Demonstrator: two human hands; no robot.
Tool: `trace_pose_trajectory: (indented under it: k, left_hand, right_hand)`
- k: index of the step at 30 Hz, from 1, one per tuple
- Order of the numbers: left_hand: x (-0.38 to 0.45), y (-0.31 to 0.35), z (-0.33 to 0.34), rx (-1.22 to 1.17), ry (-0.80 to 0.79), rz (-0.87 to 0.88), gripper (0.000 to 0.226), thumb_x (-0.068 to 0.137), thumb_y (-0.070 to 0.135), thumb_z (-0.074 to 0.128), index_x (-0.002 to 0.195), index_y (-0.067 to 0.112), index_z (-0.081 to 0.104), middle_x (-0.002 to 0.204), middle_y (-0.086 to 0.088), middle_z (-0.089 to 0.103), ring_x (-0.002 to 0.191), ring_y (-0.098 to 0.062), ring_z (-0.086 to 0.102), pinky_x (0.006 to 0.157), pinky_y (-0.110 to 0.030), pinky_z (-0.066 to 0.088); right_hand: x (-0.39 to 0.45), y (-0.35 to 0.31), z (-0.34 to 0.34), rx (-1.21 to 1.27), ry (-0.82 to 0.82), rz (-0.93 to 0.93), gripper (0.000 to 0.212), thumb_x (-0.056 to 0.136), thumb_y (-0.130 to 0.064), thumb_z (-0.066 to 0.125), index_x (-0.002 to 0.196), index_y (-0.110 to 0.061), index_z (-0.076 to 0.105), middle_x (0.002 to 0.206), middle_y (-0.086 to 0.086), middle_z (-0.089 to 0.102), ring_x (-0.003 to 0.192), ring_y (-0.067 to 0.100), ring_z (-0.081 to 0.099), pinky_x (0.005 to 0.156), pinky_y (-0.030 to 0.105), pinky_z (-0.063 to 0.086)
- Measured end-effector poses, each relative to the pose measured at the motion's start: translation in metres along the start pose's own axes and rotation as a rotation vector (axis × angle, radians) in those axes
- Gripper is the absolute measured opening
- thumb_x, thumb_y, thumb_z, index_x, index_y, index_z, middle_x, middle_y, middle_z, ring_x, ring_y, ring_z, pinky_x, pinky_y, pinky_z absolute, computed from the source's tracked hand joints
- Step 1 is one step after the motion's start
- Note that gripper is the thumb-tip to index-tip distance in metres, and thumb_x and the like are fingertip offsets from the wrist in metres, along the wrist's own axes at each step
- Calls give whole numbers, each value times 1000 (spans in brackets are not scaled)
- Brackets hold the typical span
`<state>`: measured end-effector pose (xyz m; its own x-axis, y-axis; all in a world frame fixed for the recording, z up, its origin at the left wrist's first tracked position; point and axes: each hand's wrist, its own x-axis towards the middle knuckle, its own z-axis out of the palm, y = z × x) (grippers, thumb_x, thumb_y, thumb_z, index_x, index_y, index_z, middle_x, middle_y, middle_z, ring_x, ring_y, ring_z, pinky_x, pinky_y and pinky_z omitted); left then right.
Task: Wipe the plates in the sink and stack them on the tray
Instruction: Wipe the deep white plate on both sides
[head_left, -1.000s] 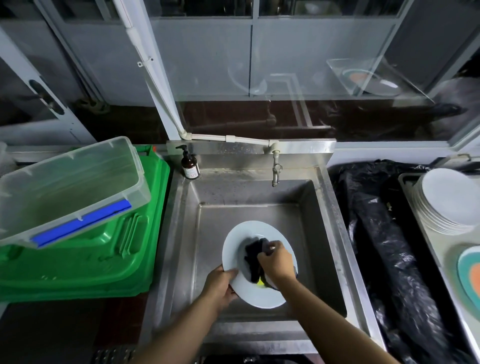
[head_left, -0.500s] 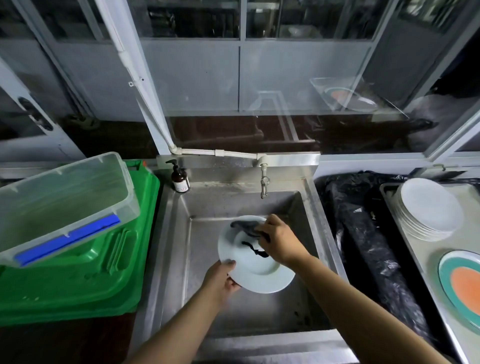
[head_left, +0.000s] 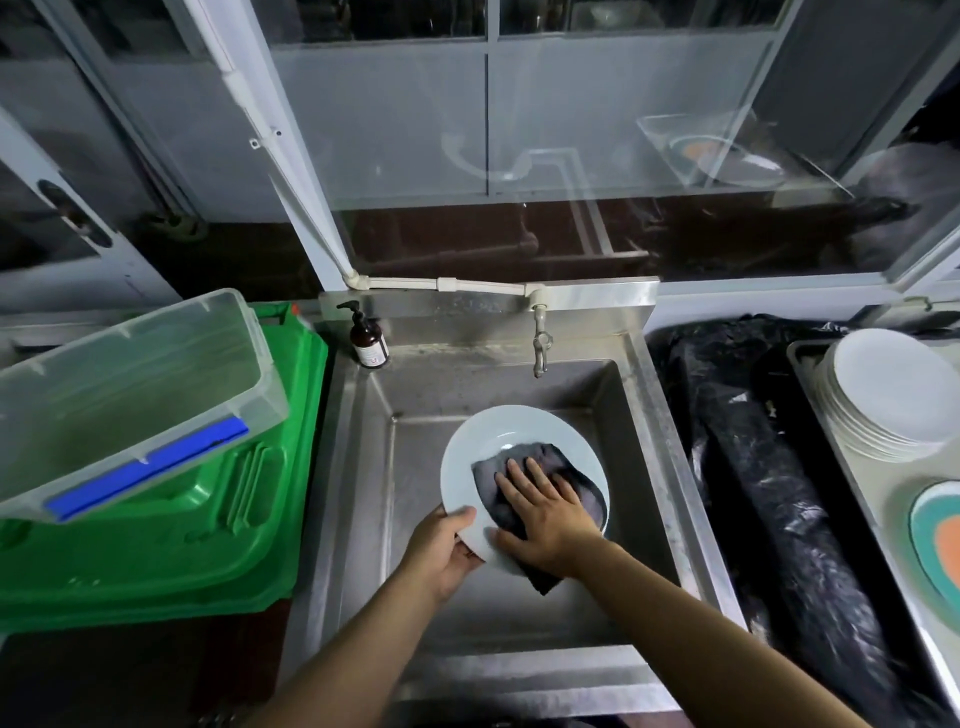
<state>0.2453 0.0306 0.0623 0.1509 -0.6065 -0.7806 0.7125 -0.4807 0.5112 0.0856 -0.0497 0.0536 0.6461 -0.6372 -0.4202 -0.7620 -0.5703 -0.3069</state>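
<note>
A white plate (head_left: 511, 431) is held tilted over the steel sink (head_left: 644, 415). My left hand (head_left: 441, 545) grips the plate's near-left rim, thumb on top. My right hand (head_left: 545, 506) lies flat with its fingers spread on a dark grey cloth (head_left: 582, 478), pressing it against the plate's face. The cloth hangs over the plate's near edge. A stack of white plates (head_left: 888, 395) stands on the metal tray (head_left: 810, 384) at the right.
A tap (head_left: 541, 343) hangs over the sink's back wall, with a brown pump bottle (head_left: 369, 340) at the back left corner. A clear plastic tub (head_left: 130, 395) rests on green crates (head_left: 208, 530) at the left. Black plastic sheeting (head_left: 769, 478) lies between sink and tray. A coloured plate (head_left: 940, 540) lies at the far right.
The right hand went from clutching the bunched cloth at the plate's far edge to pressing it spread out flat on the plate's middle. The left hand kept its grip on the rim.
</note>
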Motion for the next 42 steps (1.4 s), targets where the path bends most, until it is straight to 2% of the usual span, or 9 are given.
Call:
trace_pose_trajectory:
  k: [6, 10, 13, 16, 20, 26, 30, 35, 42]
  left_hand:
    - [2, -2, -3, -54, 60, -8, 28, 102, 2, 51, 126, 6, 64, 113, -22, 74, 101, -36, 71, 77, -47, 59]
    - [1, 12, -13, -31, 34, -38, 21, 101, 1, 55, 117, 7, 65, 102, -19, 77, 98, -35, 71, 76, -47, 59]
    - [-2, 29, -20, 23, 10, -45, 19, 99, -1, 55, 115, 8, 63, 101, -17, 76, 97, -33, 69, 73, -47, 58]
    - [-3, 49, -22, 84, 5, -76, 25, 97, -2, 59, 121, 5, 60, 110, -19, 71, 99, -34, 69, 68, -47, 62]
    - [-1, 61, -27, 54, 16, -80, 25, 96, 2, 60, 121, 2, 58, 109, -22, 68, 101, -36, 67, 70, -48, 63]
    - [2, 27, 19, -171, -18, -24, 34, 102, 15, 51, 132, 1, 60, 124, -25, 69, 119, -42, 63, 91, -49, 55]
    - [5, 28, 9, -169, 38, 14, 40, 96, 10, 54, 134, 1, 60, 125, -24, 68, 116, -42, 64, 83, -45, 56]
    - [3, 74, -29, 131, -52, 17, 35, 90, 4, 55, 123, -3, 62, 101, -24, 75, 92, -41, 72, 77, -45, 59]
    - [5, 31, 3, -154, -43, 32, 38, 101, 19, 51, 133, -1, 61, 126, -26, 68, 120, -43, 63, 96, -51, 54]
  right_hand:
    - [-17, -19, 13, -27, -72, -53, 107, 78, -93, 25, 158, -31, -10, 161, -16, -20, 149, 8, -18, 121, 45, -1]
    - [-24, 6, 26, -176, -14, -231, 106, 84, -75, 51, 158, -29, -9, 166, -9, -7, 151, 14, -4, 121, 43, 6]
    - [-30, 40, 29, -323, 194, -355, 76, 91, -43, 61, 155, -21, 28, 157, 2, 39, 142, 26, 41, 116, 44, 30]
    - [-21, 50, 18, -286, 531, -489, 37, 96, -19, 55, 132, -15, 62, 129, 4, 65, 114, 27, 63, 97, 41, 49]
    - [-11, 33, -2, -273, 618, -561, 29, 90, -8, 62, 118, -12, 69, 111, 4, 71, 95, 23, 67, 85, 38, 50]
    - [-1, -12, 2, -174, 647, -329, 39, 81, -13, 55, 118, -13, 68, 100, 1, 72, 84, 25, 68, 73, 37, 49]
    - [-6, -22, 10, -139, 637, -317, 41, 82, -15, 60, 123, -14, 66, 107, 1, 71, 89, 25, 67, 76, 38, 48]
    - [-18, 24, 1, -234, 656, -596, 34, 98, -17, 58, 131, -15, 63, 131, 3, 64, 122, 25, 58, 103, 41, 46]
    - [-9, -12, -5, -219, 691, -340, 41, 83, -14, 49, 119, -14, 68, 104, 1, 72, 88, 25, 68, 77, 39, 51]
